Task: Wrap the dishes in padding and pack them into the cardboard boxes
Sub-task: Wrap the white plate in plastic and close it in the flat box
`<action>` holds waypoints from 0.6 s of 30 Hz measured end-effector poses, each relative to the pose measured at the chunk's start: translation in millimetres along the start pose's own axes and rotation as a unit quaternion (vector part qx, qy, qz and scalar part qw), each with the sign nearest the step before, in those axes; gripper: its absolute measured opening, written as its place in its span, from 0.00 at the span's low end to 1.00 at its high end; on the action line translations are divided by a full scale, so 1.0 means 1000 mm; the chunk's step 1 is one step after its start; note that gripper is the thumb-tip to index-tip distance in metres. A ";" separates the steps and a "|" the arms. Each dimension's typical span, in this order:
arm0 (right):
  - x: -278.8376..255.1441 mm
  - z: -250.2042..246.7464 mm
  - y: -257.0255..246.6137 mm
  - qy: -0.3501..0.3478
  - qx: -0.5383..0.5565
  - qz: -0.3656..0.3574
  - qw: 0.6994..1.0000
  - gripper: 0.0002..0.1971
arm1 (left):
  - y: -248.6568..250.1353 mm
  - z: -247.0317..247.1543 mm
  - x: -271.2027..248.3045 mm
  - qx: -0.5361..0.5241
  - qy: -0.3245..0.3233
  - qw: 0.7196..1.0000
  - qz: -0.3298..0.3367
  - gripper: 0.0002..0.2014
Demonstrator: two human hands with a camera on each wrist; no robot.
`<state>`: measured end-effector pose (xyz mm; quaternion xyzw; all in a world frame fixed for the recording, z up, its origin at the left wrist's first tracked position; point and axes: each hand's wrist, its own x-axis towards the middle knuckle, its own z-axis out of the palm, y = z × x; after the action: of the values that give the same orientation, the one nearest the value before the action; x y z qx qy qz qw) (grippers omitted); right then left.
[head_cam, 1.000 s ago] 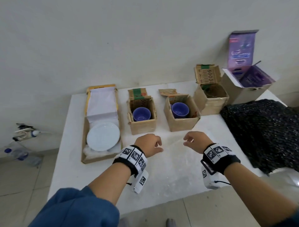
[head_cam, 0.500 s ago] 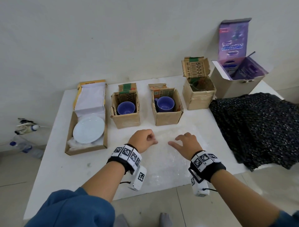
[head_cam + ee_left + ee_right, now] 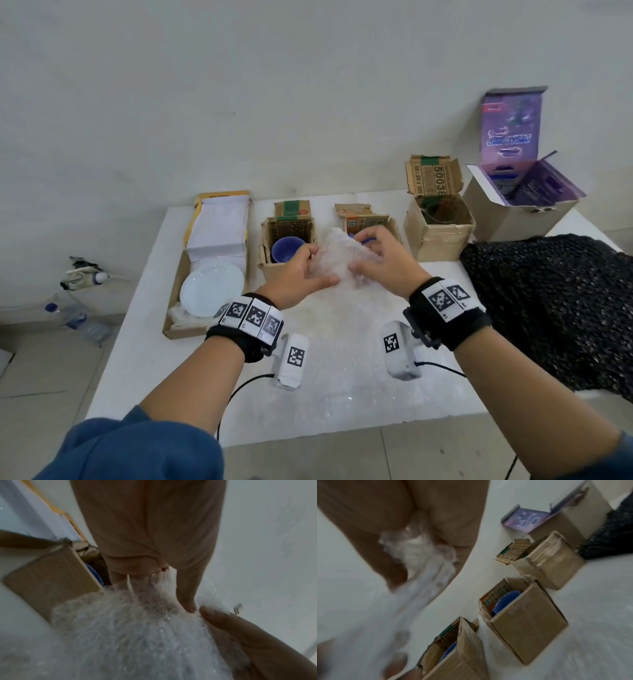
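A clear sheet of bubble wrap (image 3: 337, 253) rises from the white table (image 3: 144, 342), with its near part still lying flat. My left hand (image 3: 320, 267) grips its left side; in the left wrist view the thumb (image 3: 187, 595) presses into the wrap (image 3: 145, 628). My right hand (image 3: 358, 251) pinches the right side, bunching the wrap (image 3: 416, 553). A white plate (image 3: 212, 289) lies in a flat box (image 3: 171, 329). A blue bowl (image 3: 287, 248) sits in a small cardboard box (image 3: 270, 270). A second blue bowl (image 3: 505, 601) sits in the box (image 3: 527, 632) behind my right hand.
A third cardboard box (image 3: 438, 236), flap up, stands at the back right, and beside it an open purple-lined box (image 3: 513, 205). A black knitted cloth (image 3: 548, 308) covers the table's right end. Plastic bottles (image 3: 68, 311) lie on the floor at the left.
Both hands were empty above the flat sheet. They have now taken hold of the bubble wrap's far edge and lifted it off the table toward the boxes.
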<state>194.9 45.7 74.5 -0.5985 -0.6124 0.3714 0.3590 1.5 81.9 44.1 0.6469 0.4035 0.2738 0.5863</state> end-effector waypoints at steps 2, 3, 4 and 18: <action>0.012 0.013 -0.011 0.073 -0.017 -0.014 0.997 0.24 | 0.000 -0.016 -0.006 -0.030 0.038 0.999 0.002 0.22; 0.017 0.021 -0.017 0.100 -0.056 -0.039 0.993 0.24 | 0.000 -0.026 -0.010 -0.040 0.071 0.997 0.002 0.22; 0.021 0.030 -0.021 0.111 -0.113 -0.078 0.984 0.23 | -0.001 -0.037 -0.012 -0.049 0.105 0.993 -0.001 0.23; 0.111 0.169 -0.072 -0.054 -0.191 -0.118 0.973 0.10 | -0.030 -0.218 -0.029 0.296 0.183 0.935 0.076 0.21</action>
<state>9.2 152.1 59.2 -0.5585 -0.7566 0.2349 0.2457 -200.1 174.5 54.0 0.7585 0.5163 0.2992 0.2621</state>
